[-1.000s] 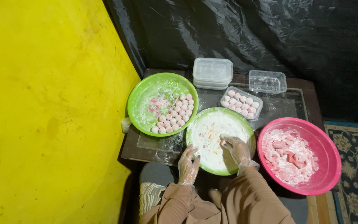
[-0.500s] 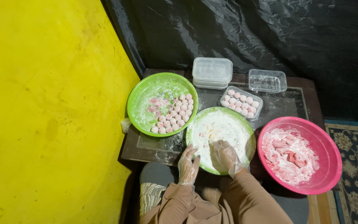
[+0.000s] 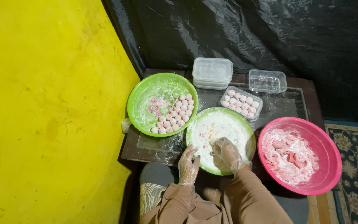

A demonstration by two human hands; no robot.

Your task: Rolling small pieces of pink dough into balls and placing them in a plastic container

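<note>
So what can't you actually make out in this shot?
- Right hand: it curls downward in the floured plate, so whatever its palm covers is hidden.
- Pink bowl: flour coats the pink pieces, so their number is unclear.
- Stacked boxes: the head camera sees only the top lid; contents hidden.
- The person's lap: cut off by the bottom edge.

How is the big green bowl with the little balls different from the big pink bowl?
The round green plastic bowl holds neat rows of small round floured balls; the round pink plastic bowl holds a loose heap of uneven pink pieces in white powder. The green one sits far left, the pink one far right. Both are dusted white inside.
</note>
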